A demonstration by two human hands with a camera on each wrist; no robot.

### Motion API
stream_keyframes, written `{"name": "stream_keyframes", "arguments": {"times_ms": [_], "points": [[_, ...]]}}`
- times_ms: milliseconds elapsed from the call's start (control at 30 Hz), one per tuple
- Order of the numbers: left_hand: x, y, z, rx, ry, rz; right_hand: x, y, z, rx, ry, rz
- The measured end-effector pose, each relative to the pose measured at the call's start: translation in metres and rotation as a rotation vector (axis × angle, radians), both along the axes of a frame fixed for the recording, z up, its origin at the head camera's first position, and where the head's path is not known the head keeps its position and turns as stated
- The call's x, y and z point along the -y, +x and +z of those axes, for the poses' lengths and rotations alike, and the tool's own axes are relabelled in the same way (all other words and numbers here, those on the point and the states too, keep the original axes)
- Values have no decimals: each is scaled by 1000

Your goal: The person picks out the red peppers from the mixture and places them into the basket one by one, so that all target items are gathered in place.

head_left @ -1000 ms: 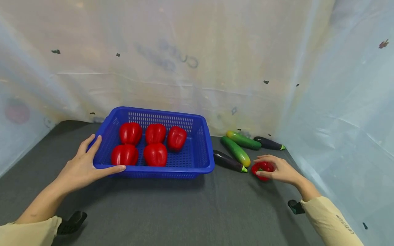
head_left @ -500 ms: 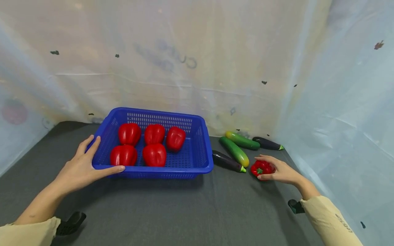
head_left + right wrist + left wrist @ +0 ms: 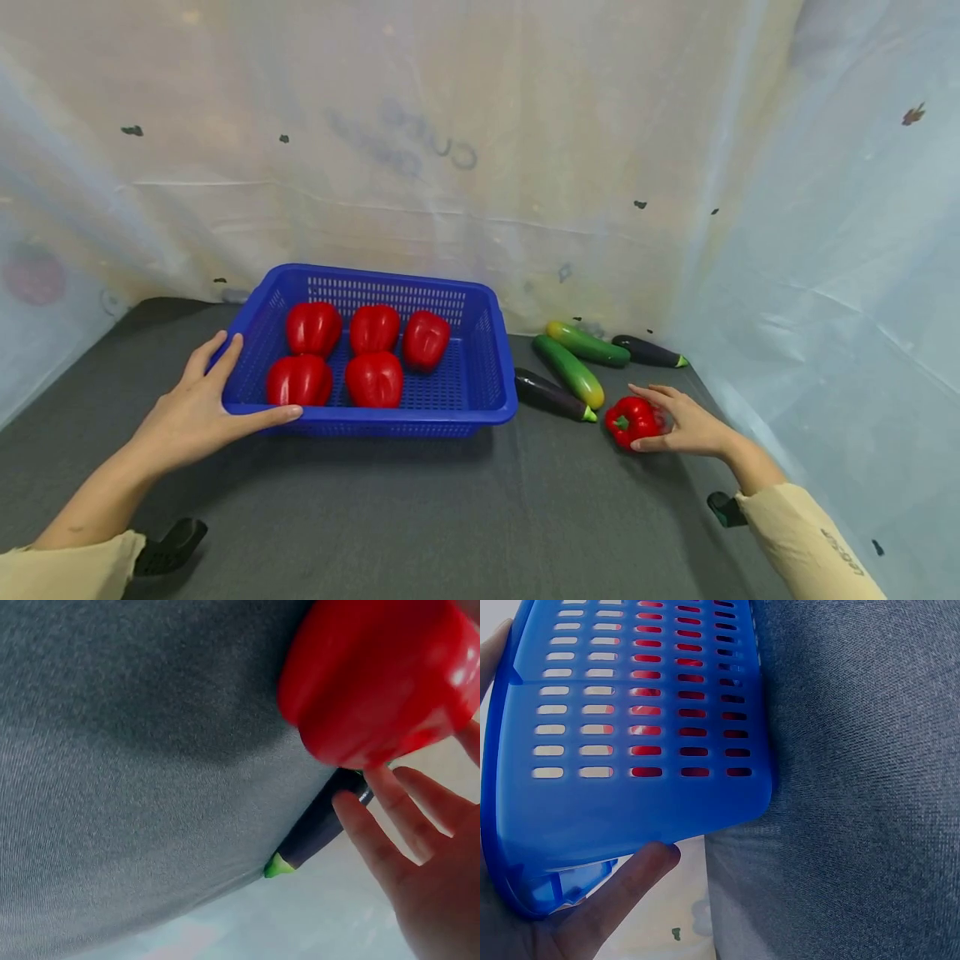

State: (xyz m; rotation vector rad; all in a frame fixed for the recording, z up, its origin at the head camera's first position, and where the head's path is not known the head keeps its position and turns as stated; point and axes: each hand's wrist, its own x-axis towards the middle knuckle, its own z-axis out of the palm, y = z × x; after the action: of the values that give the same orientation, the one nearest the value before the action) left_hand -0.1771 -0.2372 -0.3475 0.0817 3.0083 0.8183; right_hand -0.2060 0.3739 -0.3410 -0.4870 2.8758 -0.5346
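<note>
My left hand (image 3: 195,404) grips the near left corner of a blue plastic basket (image 3: 491,417), thumb along the front rim and fingers at the left side. Several red bell peppers lie in the basket, two of them in its front row. In the left wrist view, a finger curls at the end of the slotted basket wall (image 3: 630,802). My right hand (image 3: 697,425) holds another red bell pepper (image 3: 630,421) between thumb and forefinger, its green stem turned left. From the right wrist, the pepper (image 3: 375,682) looks close over the dark cloth, with the other fingers spread.
Right of the basket lie an eggplant (image 3: 551,393) and two green-yellow zucchini (image 3: 570,371), (image 3: 588,343). A second eggplant (image 3: 648,351) lies at the back right. Dark grey cloth (image 3: 450,517) covers the table, and pale plastic sheeting (image 3: 465,150) hangs behind and beside it.
The bell pepper at my right hand has turned so its stem points left, and it has shifted slightly left and nearer. My left hand stays on the basket corner.
</note>
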Motion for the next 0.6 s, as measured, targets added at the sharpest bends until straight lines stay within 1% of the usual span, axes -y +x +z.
{"name": "stream_keyframes", "arguments": {"times_ms": [133, 233, 400, 500, 600], "points": [[-1, 0, -1, 4, 3, 1, 2, 5, 2, -18, 23, -17], [-1, -1, 0, 1, 0, 1, 4, 9, 2, -15, 11, -20], [0, -2, 0, -2, -4, 0, 10, 15, 0, -15, -17, 35], [0, -2, -1, 1, -5, -6, 15, 17, -1, -23, -12, 74], [1, -1, -1, 2, -5, -9, 19, 19, -2, -30, 0, 90]]}}
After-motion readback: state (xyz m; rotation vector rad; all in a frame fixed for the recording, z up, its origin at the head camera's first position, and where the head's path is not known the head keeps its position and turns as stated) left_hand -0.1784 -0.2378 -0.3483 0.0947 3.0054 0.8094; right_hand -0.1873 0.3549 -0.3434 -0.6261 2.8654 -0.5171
